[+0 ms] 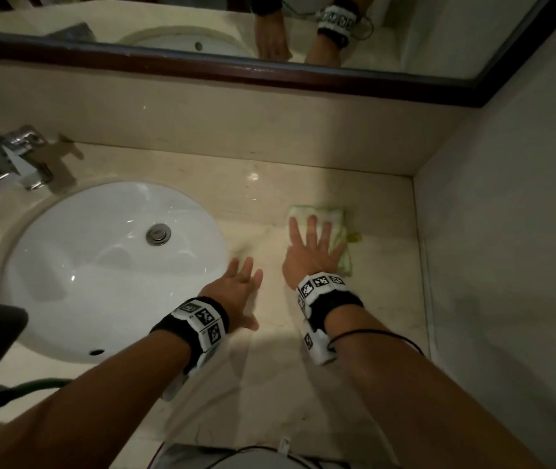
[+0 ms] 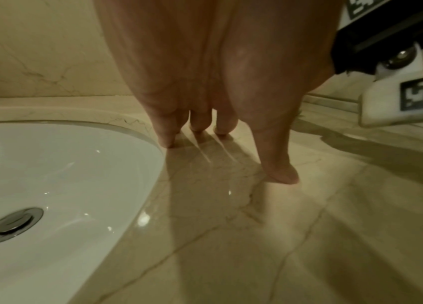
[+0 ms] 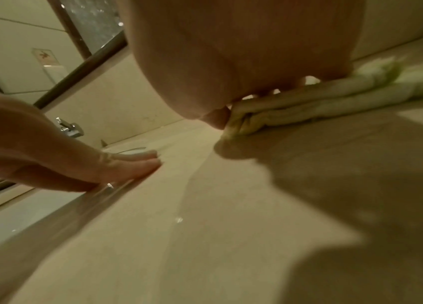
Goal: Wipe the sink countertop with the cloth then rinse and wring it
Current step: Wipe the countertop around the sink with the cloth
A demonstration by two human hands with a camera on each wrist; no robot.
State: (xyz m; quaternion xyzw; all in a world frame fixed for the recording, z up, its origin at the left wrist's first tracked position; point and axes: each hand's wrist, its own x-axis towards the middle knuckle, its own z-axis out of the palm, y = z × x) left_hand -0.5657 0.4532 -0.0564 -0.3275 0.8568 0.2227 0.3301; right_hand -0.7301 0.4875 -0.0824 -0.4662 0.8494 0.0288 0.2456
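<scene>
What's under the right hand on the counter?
A folded cloth lies flat under the right hand, on the countertop. The hand hides the cloth's middle, and the cloth hides the counter below.

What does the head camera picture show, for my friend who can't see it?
A right hand presses a folded cloth flat on a beige countertop. The left hand rests open beside a white sink, below a mirror.

Dim warm light, soft shadows, blurred wrist views
</scene>
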